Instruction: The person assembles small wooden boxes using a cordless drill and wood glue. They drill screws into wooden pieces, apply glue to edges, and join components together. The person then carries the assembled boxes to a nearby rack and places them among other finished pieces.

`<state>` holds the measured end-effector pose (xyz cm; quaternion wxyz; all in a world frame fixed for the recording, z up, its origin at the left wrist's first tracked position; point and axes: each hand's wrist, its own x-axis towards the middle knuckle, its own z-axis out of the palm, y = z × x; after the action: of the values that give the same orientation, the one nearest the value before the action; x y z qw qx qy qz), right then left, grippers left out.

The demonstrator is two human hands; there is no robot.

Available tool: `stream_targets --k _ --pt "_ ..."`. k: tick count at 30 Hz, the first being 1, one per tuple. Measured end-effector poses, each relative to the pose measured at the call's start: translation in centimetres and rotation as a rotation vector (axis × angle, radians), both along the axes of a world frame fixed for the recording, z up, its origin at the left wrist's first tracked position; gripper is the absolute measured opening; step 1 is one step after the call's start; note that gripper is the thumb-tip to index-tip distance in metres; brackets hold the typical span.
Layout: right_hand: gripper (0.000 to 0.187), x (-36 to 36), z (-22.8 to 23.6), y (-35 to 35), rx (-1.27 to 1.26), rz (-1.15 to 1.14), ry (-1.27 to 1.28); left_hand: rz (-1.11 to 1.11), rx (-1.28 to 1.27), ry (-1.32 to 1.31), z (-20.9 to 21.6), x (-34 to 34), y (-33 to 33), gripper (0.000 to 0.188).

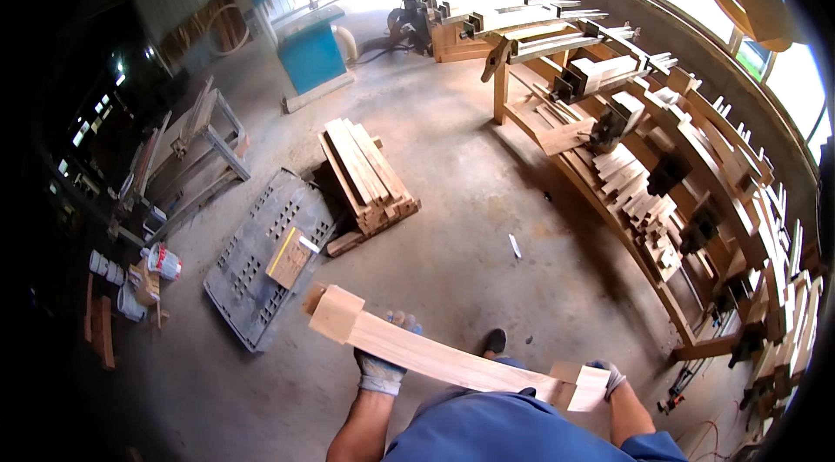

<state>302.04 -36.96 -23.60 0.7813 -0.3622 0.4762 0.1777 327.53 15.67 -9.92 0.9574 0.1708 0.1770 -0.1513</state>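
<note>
A long pale wooden board (444,355) lies across in front of my body, with a wider square wooden piece (337,314) at its left end and another wooden piece (584,385) at its right end. My left hand (380,370), in a grey-white work glove, is closed around the board near the left end. Its fingertips show past the far edge, while the board covers the palm. At the opposite end my gloved right hand (613,374) grips the outer side, with its fingers partly hidden.
A stack of wooden boards (370,170) stands ahead, beside a grey plastic pallet (261,253) bearing a short board. Wooden racks (600,192) with clamps and cut pieces curve along the right. Farther off are a teal machine (310,60), a low bench (204,127) and buckets (163,262).
</note>
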Motion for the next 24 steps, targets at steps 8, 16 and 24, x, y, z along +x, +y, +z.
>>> stream_targets --k 8,16,24 --pt "0.021 26.0 4.1 -6.1 -0.061 0.17 0.004 -0.167 1.651 -0.599 -3.1 10.8 0.4 0.062" --pt "0.017 45.1 3.1 -12.5 -0.111 0.128 -0.025 -0.494 2.555 -0.942 -3.9 30.9 -5.0 0.038" --pt "0.025 58.2 13.0 -10.3 -0.247 -0.067 -0.128 0.092 0.043 -0.228 3.7 55.3 -10.4 0.05"
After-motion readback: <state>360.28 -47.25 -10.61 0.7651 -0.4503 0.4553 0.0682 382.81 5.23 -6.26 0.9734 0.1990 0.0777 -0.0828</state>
